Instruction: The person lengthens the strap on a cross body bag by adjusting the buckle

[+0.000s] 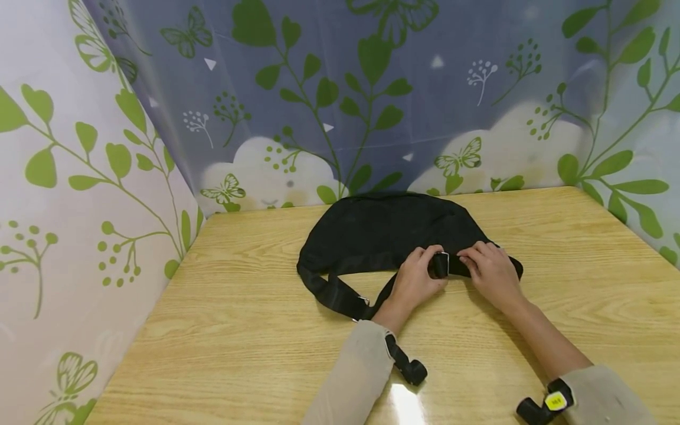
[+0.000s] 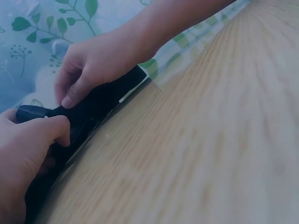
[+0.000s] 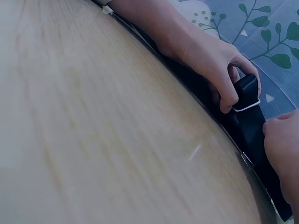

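Observation:
A black waist bag (image 1: 388, 230) lies on the wooden table, its strap (image 1: 340, 295) looped along the near side. My left hand (image 1: 417, 277) pinches a folded part of the strap between thumb and fingers, right beside a silver slider buckle (image 1: 448, 264). The right wrist view shows the buckle's metal bar (image 3: 247, 106) across the webbing, just past the left fingertips. To the right of the buckle, my right hand (image 1: 494, 274) pinches the strap near the bag's right end; in the left wrist view its thumb and fingers (image 2: 68, 100) meet on the webbing.
A second metal fitting (image 1: 364, 300) sits on the strap's left part. The wooden table (image 1: 223, 330) reaches back to a leaf-patterned cloth backdrop (image 1: 319, 106). Black wrist devices (image 1: 411, 370) hang from both sleeves.

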The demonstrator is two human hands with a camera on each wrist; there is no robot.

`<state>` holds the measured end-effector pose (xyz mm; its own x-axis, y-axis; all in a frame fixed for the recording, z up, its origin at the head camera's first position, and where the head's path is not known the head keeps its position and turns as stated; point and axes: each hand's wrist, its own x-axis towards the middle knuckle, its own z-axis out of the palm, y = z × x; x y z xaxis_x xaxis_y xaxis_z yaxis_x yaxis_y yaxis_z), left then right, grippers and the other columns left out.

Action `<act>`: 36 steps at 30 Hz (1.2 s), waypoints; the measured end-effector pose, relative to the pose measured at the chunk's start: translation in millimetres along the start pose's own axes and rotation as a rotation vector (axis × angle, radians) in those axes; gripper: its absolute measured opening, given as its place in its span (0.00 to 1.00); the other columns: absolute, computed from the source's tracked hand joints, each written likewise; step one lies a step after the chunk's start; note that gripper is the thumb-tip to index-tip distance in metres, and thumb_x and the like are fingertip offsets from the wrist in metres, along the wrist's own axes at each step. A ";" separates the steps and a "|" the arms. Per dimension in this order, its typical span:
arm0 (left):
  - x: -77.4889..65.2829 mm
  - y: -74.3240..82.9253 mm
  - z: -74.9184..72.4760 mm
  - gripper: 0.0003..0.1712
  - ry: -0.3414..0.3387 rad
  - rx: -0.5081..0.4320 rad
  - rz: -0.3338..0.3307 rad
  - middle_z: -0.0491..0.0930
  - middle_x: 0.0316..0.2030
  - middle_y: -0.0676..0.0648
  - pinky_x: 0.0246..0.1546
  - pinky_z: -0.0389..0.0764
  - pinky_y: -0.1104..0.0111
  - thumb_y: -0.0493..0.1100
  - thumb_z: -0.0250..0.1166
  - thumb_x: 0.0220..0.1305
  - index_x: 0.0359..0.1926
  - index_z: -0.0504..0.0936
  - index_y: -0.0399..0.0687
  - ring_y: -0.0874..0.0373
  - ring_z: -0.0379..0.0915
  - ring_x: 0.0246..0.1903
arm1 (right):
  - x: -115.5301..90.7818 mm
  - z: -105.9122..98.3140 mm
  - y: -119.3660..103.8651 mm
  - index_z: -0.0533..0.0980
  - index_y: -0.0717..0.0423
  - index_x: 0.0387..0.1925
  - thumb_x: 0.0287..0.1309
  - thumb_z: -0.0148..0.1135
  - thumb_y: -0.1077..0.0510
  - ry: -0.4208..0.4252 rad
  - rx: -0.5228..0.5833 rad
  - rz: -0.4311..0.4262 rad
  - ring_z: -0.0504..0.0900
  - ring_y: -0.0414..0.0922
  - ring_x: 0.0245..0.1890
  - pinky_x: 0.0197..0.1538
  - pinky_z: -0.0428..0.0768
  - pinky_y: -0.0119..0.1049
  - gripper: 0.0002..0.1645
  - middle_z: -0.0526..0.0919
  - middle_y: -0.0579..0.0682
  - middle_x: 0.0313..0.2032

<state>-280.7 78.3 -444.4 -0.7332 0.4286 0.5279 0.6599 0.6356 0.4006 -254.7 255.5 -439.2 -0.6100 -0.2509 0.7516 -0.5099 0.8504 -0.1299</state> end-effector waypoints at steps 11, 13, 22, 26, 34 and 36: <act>-0.1 -2.0 2.9 0.31 0.032 -0.020 -0.072 0.71 0.33 0.52 0.29 0.68 0.76 0.43 0.72 0.45 0.53 0.73 0.54 0.63 0.66 0.28 | -3.8 -4.5 5.1 0.79 0.64 0.30 0.53 0.63 0.66 -0.055 -0.099 0.236 0.70 0.55 0.30 0.38 0.66 0.51 0.03 0.74 0.56 0.27; -0.5 -1.7 2.7 0.31 0.021 -0.019 -0.074 0.71 0.33 0.53 0.29 0.68 0.77 0.44 0.72 0.45 0.53 0.73 0.55 0.64 0.66 0.28 | -4.6 -4.4 5.5 0.79 0.64 0.30 0.52 0.62 0.66 -0.055 -0.093 0.225 0.70 0.55 0.30 0.38 0.66 0.51 0.03 0.74 0.56 0.28; -1.2 0.2 0.1 0.31 -0.057 -0.028 0.011 0.71 0.36 0.53 0.31 0.67 0.79 0.46 0.71 0.49 0.55 0.72 0.57 0.65 0.67 0.32 | -1.0 -2.6 2.5 0.78 0.63 0.40 0.47 0.63 0.71 -0.061 0.076 0.049 0.74 0.57 0.40 0.46 0.68 0.52 0.15 0.80 0.58 0.37; -1.4 0.7 0.0 0.31 -0.075 -0.024 0.048 0.71 0.36 0.53 0.32 0.66 0.80 0.46 0.71 0.49 0.56 0.72 0.56 0.66 0.67 0.32 | 0.5 -2.2 -0.2 0.79 0.64 0.39 0.46 0.66 0.71 -0.059 0.183 0.030 0.73 0.54 0.39 0.43 0.69 0.50 0.14 0.79 0.56 0.36; -1.3 1.5 -0.4 0.30 -0.059 -0.005 0.038 0.71 0.34 0.53 0.30 0.66 0.80 0.47 0.71 0.49 0.55 0.73 0.56 0.65 0.66 0.31 | 0.8 1.2 2.1 0.79 0.63 0.30 0.43 0.67 0.72 -0.007 0.153 0.013 0.70 0.48 0.27 0.32 0.66 0.42 0.09 0.74 0.51 0.27; -1.3 1.4 -0.6 0.29 -0.054 0.013 0.026 0.71 0.34 0.54 0.29 0.66 0.79 0.47 0.71 0.49 0.54 0.73 0.56 0.66 0.66 0.31 | 0.2 1.4 2.4 0.79 0.63 0.28 0.43 0.67 0.72 -0.001 0.123 0.021 0.69 0.49 0.26 0.31 0.65 0.42 0.07 0.73 0.52 0.26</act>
<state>-278.7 78.3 -444.0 -0.7237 0.4792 0.4966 0.6772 0.6315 0.3775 -256.8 256.9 -440.2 -0.6223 -0.2341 0.7470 -0.5672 0.7925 -0.2241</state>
